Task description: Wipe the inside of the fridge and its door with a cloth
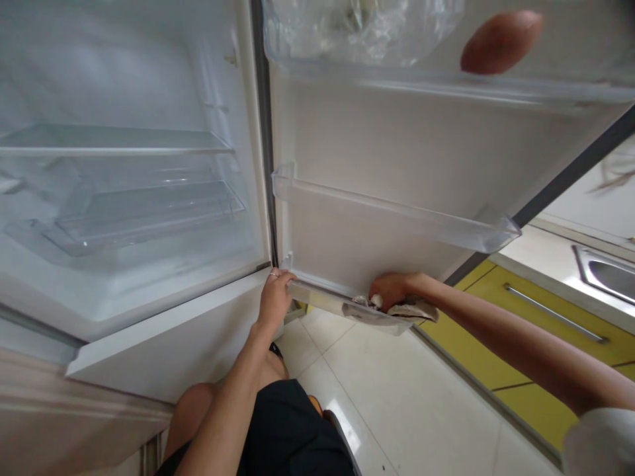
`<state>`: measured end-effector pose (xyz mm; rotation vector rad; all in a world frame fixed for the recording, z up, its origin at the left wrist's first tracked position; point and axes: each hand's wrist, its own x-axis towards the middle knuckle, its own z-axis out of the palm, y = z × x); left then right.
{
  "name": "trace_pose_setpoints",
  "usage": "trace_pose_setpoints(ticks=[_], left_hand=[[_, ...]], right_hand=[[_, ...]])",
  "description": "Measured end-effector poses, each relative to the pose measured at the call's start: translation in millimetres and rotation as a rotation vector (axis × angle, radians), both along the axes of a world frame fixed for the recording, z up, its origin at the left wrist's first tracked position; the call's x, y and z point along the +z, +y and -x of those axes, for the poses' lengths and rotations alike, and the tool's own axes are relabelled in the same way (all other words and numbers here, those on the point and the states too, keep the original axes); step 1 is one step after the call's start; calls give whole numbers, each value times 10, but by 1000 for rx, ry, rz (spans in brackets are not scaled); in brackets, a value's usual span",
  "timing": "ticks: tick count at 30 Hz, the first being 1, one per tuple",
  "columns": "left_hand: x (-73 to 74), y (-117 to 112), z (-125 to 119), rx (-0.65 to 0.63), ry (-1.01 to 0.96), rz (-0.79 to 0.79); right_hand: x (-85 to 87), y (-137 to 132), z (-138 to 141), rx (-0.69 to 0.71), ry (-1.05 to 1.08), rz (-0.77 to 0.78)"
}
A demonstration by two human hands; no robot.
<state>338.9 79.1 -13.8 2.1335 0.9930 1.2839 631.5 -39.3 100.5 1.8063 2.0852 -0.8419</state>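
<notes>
My left hand (276,294) grips the left end of the clear bottom door bin (317,299), its fingers curled over the rim near the hinge side. Inside that same bin, toward its right end, my right hand (389,291) is closed on a crumpled, pale cloth (414,309). Part of the cloth hangs over the bin's front edge, and some of it bunches under the fingers. The bin is fixed low on the open refrigerator door (387,152).
Above is a middle clear bin (387,211); the top bin (421,82) holds a reddish-brown oval item (501,43) and clear plastic (357,30). Left is the fridge interior with a glass shelf (119,140) and a clear drawer (149,211). Yellow cabinets (536,324) and a sink (610,274) stand right.
</notes>
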Motion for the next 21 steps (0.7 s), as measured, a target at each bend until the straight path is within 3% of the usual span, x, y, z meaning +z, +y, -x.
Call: trace_pose_setpoints(ticks=[5, 11, 16, 21], left_hand=[[62, 24, 30, -27, -68, 96], [70, 205, 65, -41, -214, 258], [-61, 218, 80, -7, -326, 272], [-237, 248, 104, -90, -527, 457]], right_hand=[[125, -136, -19, -76, -36, -1], [83, -81, 83, -178, 148, -112], [-41, 237, 517, -232, 145, -368], [-230, 761, 1111, -302, 136, -500]])
